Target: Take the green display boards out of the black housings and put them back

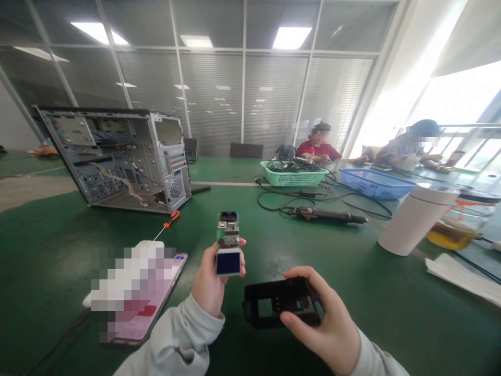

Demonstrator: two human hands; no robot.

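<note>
My left hand (pixel 211 284) pinches a small green circuit board (pixel 227 236) with a blue square screen at its lower end, held upright above the green table (pixel 274 245). My right hand (pixel 326 321) grips a black plastic housing (pixel 276 308) with rectangular cut-outs, just right of the board and close to the table. The two parts are apart.
An open computer case (pixel 121 156) lies at the back left, an orange-handled screwdriver (pixel 168 222) in front of it. A phone (pixel 144 297) lies at my left. An electric screwdriver (pixel 329 215), a green basket (pixel 293 175), a blue basket (pixel 371 184) and a white cylinder (pixel 415 219) are on the right. Two people sit at the far end.
</note>
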